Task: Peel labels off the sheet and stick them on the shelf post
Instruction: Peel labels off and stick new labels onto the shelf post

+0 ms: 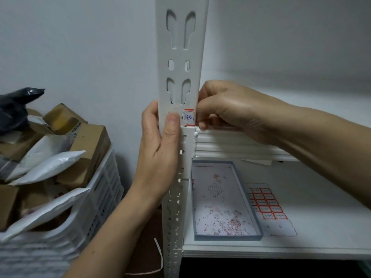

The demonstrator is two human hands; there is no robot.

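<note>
A white slotted shelf post rises through the middle of the head view. A red-bordered label with blue handwriting sits on its front face, just above the upper shelf's edge. My left hand grips the post from the left, its thumb pressed on the front face beside the label. My right hand reaches in from the right, fingers curled at the post's right edge against the label's side. The label sheet, with several red-framed labels, lies flat on the lower shelf.
A shallow grey box holding paper scraps lies on the lower shelf left of the sheet. A white crate of cardboard parcels and white mailer bags stands at the left, by the wall. A black bag tops the pile.
</note>
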